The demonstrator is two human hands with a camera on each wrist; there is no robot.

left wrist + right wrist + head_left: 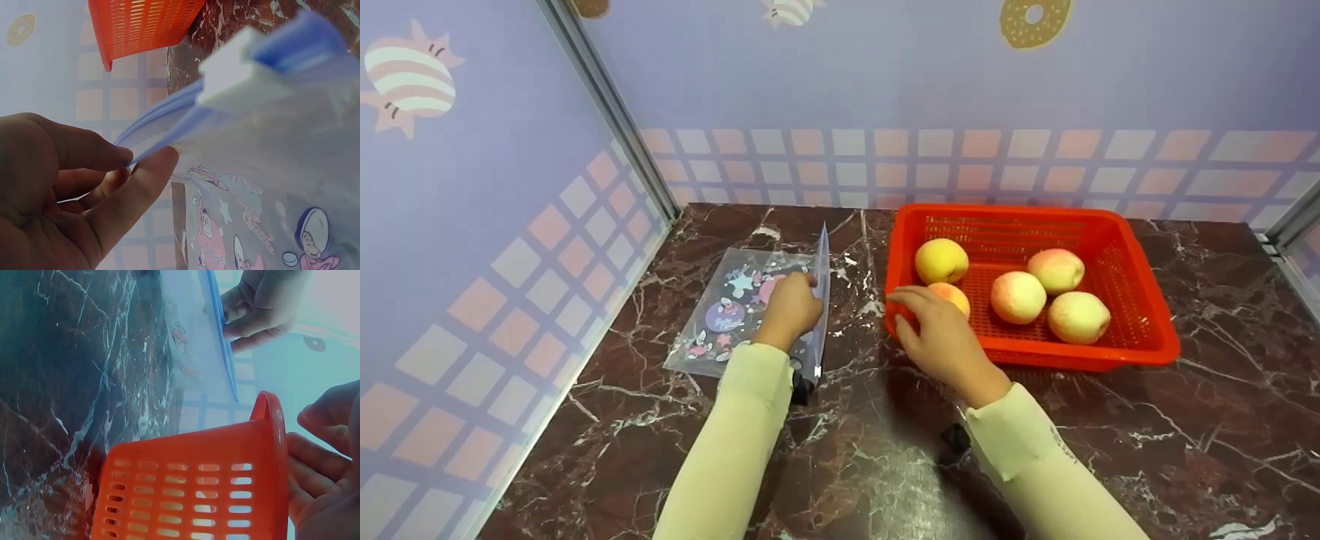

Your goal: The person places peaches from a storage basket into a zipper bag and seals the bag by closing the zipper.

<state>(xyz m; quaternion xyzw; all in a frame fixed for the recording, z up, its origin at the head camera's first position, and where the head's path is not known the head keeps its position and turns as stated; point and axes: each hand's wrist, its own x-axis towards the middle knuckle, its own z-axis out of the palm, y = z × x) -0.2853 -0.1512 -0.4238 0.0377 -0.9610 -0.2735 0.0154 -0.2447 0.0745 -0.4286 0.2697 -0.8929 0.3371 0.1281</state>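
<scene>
L hand (790,309) pinching zip bag (735,311) rim, lifting mouth off counter. R hand (941,334) over basket (1140,330) edge, fingers relaxed, nearing peach (954,296), contact unclear. Next, probably: clean grasp, bag mouth kept wide.

Printed zip bag (735,307) (edge lifted)

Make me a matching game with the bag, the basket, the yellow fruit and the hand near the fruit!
Things:
1. zip bag
2. basket
3. yellow fruit
4. right hand

Descriptions:
A. orange-red, with slotted walls
B. at the basket's near left corner, over a peach
C. clear with cartoon prints, its edge pinched by the left hand
D. inside the basket, back left

Pairs: 1-C, 2-A, 3-D, 4-B
</scene>
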